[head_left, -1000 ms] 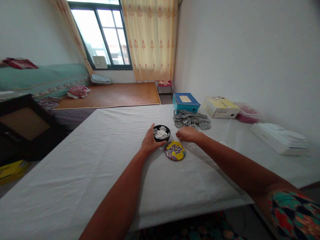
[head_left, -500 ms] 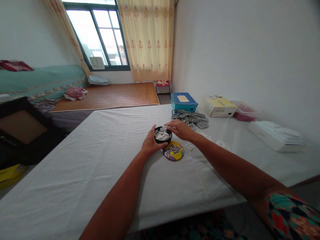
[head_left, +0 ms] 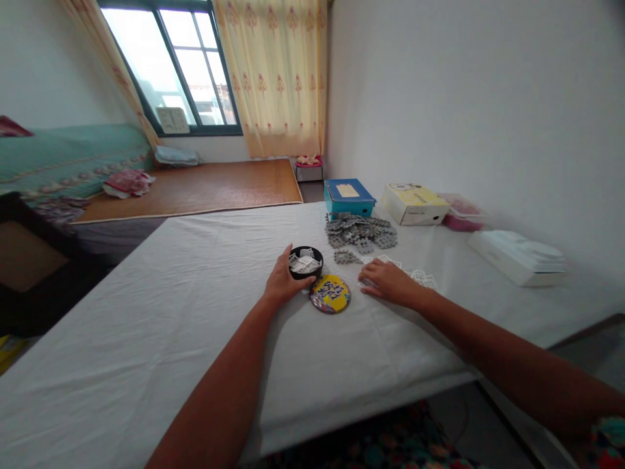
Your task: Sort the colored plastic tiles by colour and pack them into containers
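My left hand (head_left: 282, 281) is curled around the near left side of a round black tin (head_left: 306, 277), thumb in front and fingers along its left wall. Flat white plastic lattice pieces (head_left: 305, 262) fill the tin in a jumble. Against its front right lies a round yellow lid (head_left: 331, 294) with dark lettering. To the right, my right hand (head_left: 385, 281) is down at the tabletop, its fingertips pinched on a small white plastic piece, mostly covered by the fingers. More white pieces (head_left: 424, 279) lie just behind and beside that hand.
A heap of grey lattice pieces (head_left: 359, 231) sits behind the hands, one grey piece (head_left: 346, 257) nearer. Along the wall stand a blue box (head_left: 349, 197), a yellow and white box (head_left: 415, 204), a clear tub (head_left: 463, 213) and a white box (head_left: 517, 259). White cloth (head_left: 205, 280) covers the table.
My right hand has moved from the tin's rim to the right, down onto a white piece on the table. My left hand still holds the tin. The whole view has shifted slightly.
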The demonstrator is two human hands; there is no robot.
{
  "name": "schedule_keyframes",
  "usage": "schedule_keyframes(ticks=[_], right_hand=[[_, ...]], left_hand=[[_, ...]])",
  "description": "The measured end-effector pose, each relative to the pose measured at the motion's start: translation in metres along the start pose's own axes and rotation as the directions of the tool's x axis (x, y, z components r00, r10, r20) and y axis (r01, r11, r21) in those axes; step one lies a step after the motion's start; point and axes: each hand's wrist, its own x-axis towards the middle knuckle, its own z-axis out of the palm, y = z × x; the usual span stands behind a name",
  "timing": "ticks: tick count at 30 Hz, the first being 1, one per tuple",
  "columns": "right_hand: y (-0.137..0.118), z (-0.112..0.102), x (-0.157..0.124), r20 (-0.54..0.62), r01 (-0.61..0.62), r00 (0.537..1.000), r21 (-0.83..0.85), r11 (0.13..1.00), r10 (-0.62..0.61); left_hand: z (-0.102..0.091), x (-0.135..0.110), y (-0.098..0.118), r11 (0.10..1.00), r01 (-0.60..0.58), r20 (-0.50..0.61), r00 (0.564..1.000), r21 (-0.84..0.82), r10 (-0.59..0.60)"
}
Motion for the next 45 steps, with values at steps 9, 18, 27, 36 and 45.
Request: schedule_keyframes(ticks=[9, 18, 27, 36, 45], right_hand=[[0.051, 0.012, -0.007, -0.170, -0.108, 0.977, 0.116, 0.987, 0.127], [0.079, 0.014, -0.039, -0.117, -0.266, 0.952, 0.146, 0.953, 0.283], [0.074, 0.041, -0.040, -0.025, -0.407, 0.910, 0.144, 0.902, 0.414], [0.054, 0.032, -0.034, -0.055, -0.212, 0.973, 0.160, 0.964, 0.223], [0.039, 0.028, -0.062, -0.249, -0.150, 0.947, 0.212, 0.966, 0.201]], left_hand=[[-0.001, 0.000, 0.006, 1.000, 0.008, 0.005, 1.000, 0.010, -0.008], [-0.005, -0.002, 0.008, 0.999, 0.033, 0.000, 0.999, -0.002, -0.033], [0.000, 0.000, 0.003, 1.000, 0.005, 0.010, 1.000, 0.002, -0.005], [-0.003, -0.002, 0.007, 0.999, 0.030, 0.034, 0.999, 0.011, -0.031], [-0.001, -0.001, 0.005, 1.000, 0.014, 0.039, 0.999, 0.001, -0.014]])
